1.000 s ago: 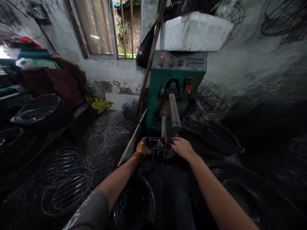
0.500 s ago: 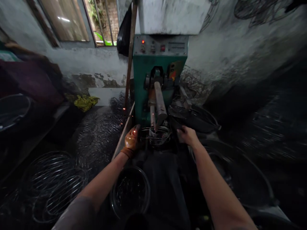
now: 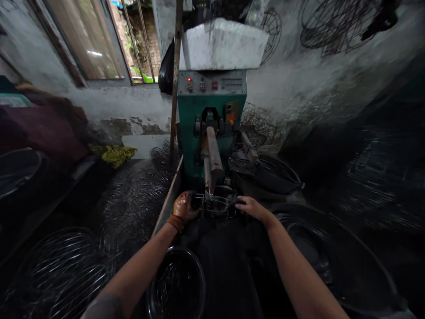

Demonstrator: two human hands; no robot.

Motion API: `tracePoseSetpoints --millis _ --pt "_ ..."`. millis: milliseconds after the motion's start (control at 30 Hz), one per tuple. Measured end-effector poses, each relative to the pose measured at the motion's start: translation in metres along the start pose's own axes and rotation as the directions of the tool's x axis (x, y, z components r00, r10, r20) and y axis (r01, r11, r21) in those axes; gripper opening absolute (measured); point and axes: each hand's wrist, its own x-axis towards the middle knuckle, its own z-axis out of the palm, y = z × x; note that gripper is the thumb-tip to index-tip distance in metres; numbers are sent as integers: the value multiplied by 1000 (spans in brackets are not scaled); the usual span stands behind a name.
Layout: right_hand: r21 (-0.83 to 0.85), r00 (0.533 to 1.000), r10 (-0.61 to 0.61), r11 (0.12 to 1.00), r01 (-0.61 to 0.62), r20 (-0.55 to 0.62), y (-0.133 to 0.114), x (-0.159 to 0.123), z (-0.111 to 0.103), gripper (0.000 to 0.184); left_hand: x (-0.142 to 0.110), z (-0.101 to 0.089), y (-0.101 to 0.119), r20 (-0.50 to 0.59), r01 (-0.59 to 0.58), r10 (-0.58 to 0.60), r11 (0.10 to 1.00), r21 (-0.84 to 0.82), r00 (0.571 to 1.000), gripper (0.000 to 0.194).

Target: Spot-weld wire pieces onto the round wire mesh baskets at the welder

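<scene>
My left hand (image 3: 183,207), in an orange-brown glove, is closed around the left end of a small wire frame (image 3: 219,200). At its right end, my right hand (image 3: 253,207) is bare, with fingers pinched together at the wires; the exact grip is dark. The frame lies under the tip of the thick metal arm (image 3: 214,153) of a green spot welder (image 3: 189,110). A second, thinner rod runs beside that arm. Dark shadow hides what supports the frame from below.
A round tub (image 3: 203,283) with small metal pieces stands below my left forearm. Wire racks (image 3: 66,261) lie at the left. Wide dark basins (image 3: 358,248) sit at the right. A wooden board (image 3: 168,195) edges the machine's left side.
The orange sparks near my left hand are gone. My right hand has moved left to the frame's right end. The view has tilted up, so the machine appears lower.
</scene>
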Motion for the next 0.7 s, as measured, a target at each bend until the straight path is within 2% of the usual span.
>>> tracePoseSetpoints --millis 67,200,367,500,600,700 --pt "-7 993 -75 997 76 95 -7 -10 2 32 -18 -5 -9 61 23 -19 998 -61 998 63" --pt "-129 969 -172 972 196 178 -33 -19 11 29 -47 -21 -18 153 69 -50 991 -119 987 75" --pt "-202 940 -196 945 258 281 -67 -23 18 28 -55 -47 -17 161 38 -31 999 -39 986 84" --pt "-260 921 -209 917 301 329 -84 -27 26 27 -58 -63 -8 194 -70 68 998 3 979 89" --pt "-378 922 -164 876 299 351 -90 -26 34 25 -58 -65 1 299 -162 165 986 -35 940 77" --pt "-476 923 -128 826 301 362 -91 -23 39 23 -53 -59 10 382 -191 180 982 -9 907 51"
